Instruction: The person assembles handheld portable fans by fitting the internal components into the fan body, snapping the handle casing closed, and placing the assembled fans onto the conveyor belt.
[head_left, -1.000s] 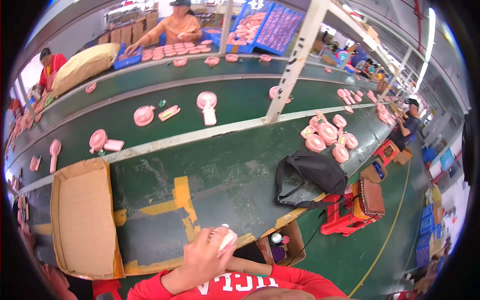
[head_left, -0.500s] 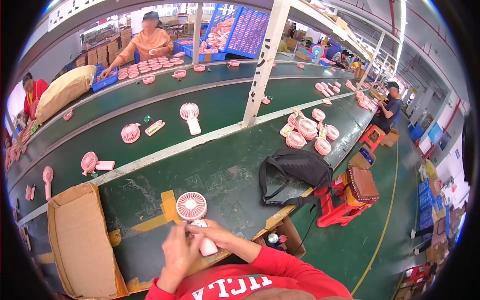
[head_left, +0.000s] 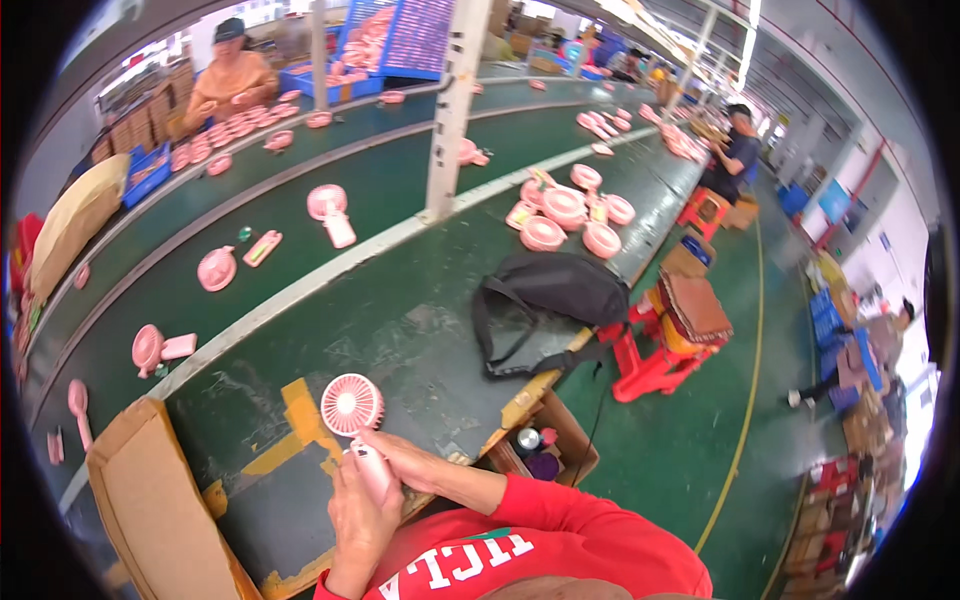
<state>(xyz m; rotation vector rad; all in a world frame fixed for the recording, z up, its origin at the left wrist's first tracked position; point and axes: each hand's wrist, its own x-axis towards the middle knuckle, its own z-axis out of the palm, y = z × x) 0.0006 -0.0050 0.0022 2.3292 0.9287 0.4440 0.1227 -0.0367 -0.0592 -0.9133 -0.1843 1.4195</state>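
Observation:
A pink handheld fan point(head_left: 352, 405) with a round slatted head is between my hands at the table's near edge, its head pointing away from me. Around the lower left of its handle my left hand point(head_left: 360, 520) is closed. My right hand point(head_left: 415, 464) grips the handle from the right, with its fingers near the neck below the head. The pale handle shows between the two hands. Fingers cover part of it.
An open cardboard tray point(head_left: 160, 500) lies at my left. A black bag point(head_left: 555, 300) rests on the table at right, with a pile of pink fans point(head_left: 565, 210) behind it. Fan parts lie on the green conveyor point(head_left: 290, 265). A red stool point(head_left: 640, 360) stands at right.
My view has swung, so the scene sits further left and higher. The fan's handle has turned in my hands, and my left hand has closed lower around it.

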